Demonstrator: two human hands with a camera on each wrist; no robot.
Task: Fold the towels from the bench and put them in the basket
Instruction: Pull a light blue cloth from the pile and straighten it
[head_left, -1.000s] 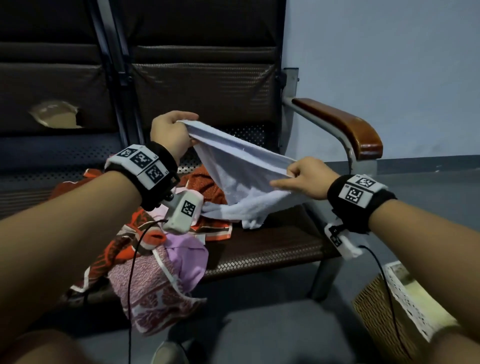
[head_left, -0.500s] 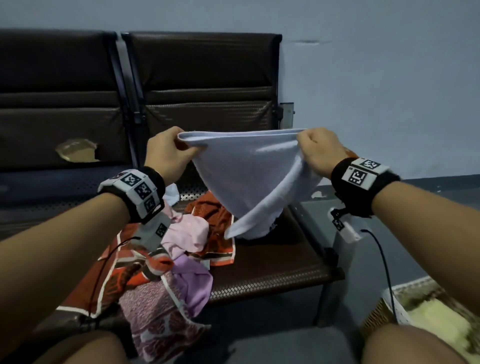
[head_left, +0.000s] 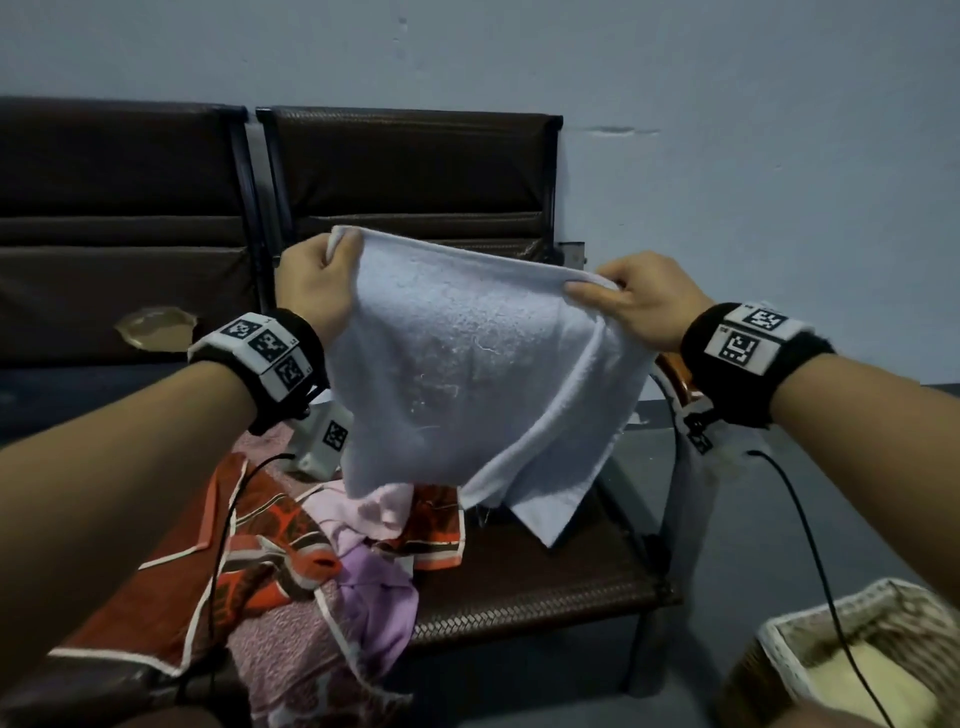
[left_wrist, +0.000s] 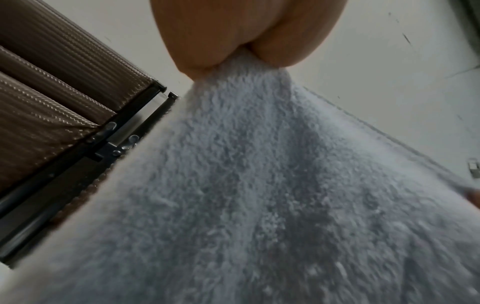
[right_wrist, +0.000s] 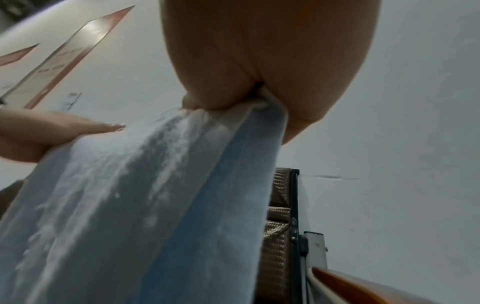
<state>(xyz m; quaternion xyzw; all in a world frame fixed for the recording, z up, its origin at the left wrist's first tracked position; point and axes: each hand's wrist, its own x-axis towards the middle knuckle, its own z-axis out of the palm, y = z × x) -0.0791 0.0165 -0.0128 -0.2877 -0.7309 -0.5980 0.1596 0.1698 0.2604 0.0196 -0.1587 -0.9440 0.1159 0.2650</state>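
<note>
We hold the white towel up in the air above the bench, spread between both hands. Left hand pinches its upper left corner; right hand pinches the top edge at the right. The lower part hangs in folds over the pile of coloured towels on the seat. The basket sits on the floor, lower right.

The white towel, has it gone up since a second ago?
Yes. The white towel, held by left hand and right hand, has risen from seat level to the bench backrest.
</note>
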